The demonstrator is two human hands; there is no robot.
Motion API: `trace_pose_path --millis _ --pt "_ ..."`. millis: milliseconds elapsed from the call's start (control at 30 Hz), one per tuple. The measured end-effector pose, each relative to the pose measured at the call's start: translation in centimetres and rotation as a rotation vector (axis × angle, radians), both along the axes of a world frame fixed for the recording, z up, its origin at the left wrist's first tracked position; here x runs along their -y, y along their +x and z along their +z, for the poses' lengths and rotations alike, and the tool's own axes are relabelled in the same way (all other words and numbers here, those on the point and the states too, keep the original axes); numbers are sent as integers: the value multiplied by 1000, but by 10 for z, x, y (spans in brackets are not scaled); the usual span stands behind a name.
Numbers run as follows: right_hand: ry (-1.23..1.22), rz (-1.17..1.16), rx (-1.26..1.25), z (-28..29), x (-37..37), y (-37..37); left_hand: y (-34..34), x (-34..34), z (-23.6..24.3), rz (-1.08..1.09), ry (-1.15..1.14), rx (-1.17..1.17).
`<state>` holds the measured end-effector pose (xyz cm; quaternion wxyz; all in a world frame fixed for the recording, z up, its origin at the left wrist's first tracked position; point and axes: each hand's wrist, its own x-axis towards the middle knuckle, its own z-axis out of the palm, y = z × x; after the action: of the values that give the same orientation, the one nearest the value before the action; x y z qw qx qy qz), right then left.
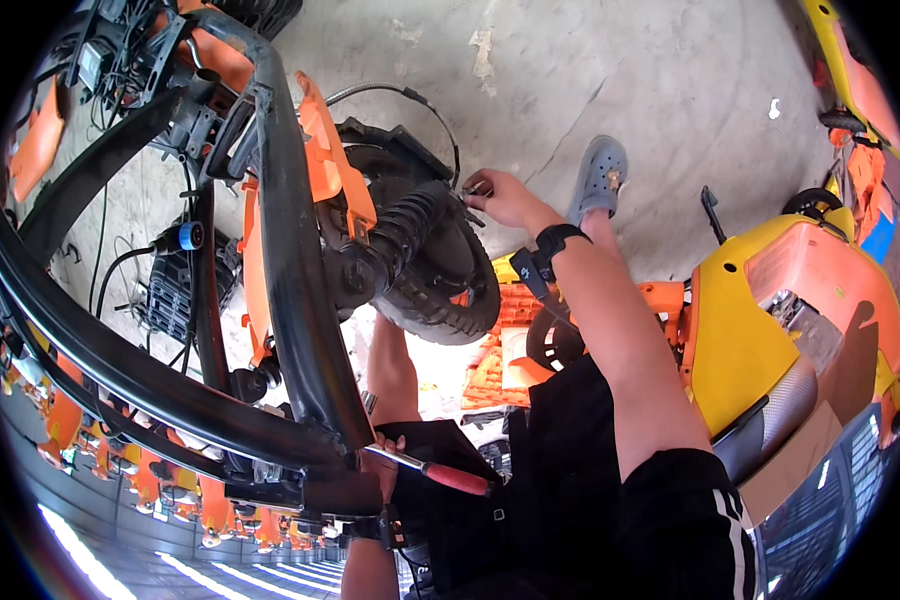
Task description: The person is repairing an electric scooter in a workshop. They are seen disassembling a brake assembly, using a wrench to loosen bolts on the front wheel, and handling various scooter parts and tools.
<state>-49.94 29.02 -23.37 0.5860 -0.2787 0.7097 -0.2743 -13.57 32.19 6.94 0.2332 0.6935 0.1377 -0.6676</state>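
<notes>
My right hand (502,198) reaches out to the wheel (450,310), its fingertips pinched together beside the hub. What they pinch is too small to name. A black cable (440,118) curves down to that same spot. Low in the middle, my left hand (382,468) is closed around the metal shaft of a screwdriver (455,478), whose red handle points right. The frame's end hides part of that hand. A black coil-spring shock absorber (410,225) crosses the wheel, and an orange plastic panel (335,165) stands beside it on the black tubular frame (295,260).
A yellow and orange scooter body (750,310) stands close on my right, with cardboard (795,460) by it. Orange parts (500,350) lie under the wheel. Loose wires and a connector with a blue ring (190,236) hang at left. My foot in a grey clog (602,175) rests on concrete.
</notes>
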Motion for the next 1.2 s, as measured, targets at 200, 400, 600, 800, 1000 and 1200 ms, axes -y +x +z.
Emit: trace_pose_path --millis 200,400,600,800,1000,1200 --pt "661 376 99 33 50 -14 0 2 0 5 12 26" --pt "113 212 43 -13 9 -3 -1 -1 0 18 18 31" --pt "603 464 4 22 47 -13 1 -2 -2 12 9 16" --pt "258 128 127 24 23 -14 2 -6 -3 7 0 20" --pt "470 425 -42 24 35 -10 -2 -1 -2 19 -9 7" --pt "426 192 198 26 19 -14 1 -3 -2 -2 5 34"
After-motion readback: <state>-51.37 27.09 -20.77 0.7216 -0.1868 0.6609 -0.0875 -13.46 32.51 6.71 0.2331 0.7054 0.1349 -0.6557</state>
